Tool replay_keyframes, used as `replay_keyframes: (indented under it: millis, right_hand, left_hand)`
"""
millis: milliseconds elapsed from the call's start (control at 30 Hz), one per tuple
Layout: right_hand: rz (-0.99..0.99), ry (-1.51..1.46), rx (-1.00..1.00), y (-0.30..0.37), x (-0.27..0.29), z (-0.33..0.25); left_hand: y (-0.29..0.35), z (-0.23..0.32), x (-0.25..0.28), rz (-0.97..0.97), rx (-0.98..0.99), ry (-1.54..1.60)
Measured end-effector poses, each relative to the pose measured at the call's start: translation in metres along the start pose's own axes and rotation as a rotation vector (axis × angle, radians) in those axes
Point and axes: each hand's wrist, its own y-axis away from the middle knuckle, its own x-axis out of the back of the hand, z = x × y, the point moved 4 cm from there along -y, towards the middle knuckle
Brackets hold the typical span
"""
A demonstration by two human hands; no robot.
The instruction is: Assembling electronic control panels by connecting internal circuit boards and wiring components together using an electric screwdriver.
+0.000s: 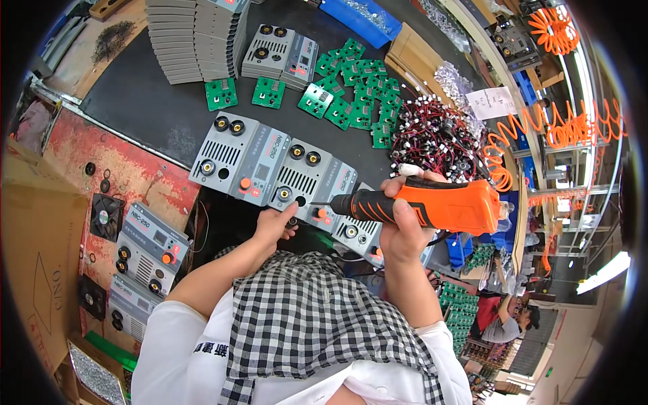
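My right hand (405,233) is wrapped around an orange and black cordless screwdriver (439,204). Its thin bit points left, with the tip beside the round hole of the middle grey front panel (297,177). At that panel's lower edge my left hand (273,226) has its thumb and fingers closed together. A small dark piece shows at its fingertips, too hidden to name. Similar grey panels (233,158) lie to the left and under the screwdriver (358,229), with black sockets, slots and orange knobs.
Green circuit boards (364,88) lie scattered beyond the panels. Stacked grey panels (196,40) stand at the back left. A heap of wired connectors (435,138) sits to the right, below orange coiled hoses (567,128). More panels (152,239) and black fans (106,217) are at the left.
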Motion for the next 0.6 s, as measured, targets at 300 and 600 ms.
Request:
replay_keyframes:
  millis: [300, 600]
  right_hand:
    - [-0.157, -0.009, 0.067, 0.008, 0.000, -0.011]
    - [-0.199, 0.002, -0.054, 0.004, -0.013, 0.008]
  left_hand:
    - [0.017, -0.029, 0.013, -0.060, 0.028, 0.087]
    - [-0.003, -0.023, 0.004, -0.396, -0.023, 0.533]
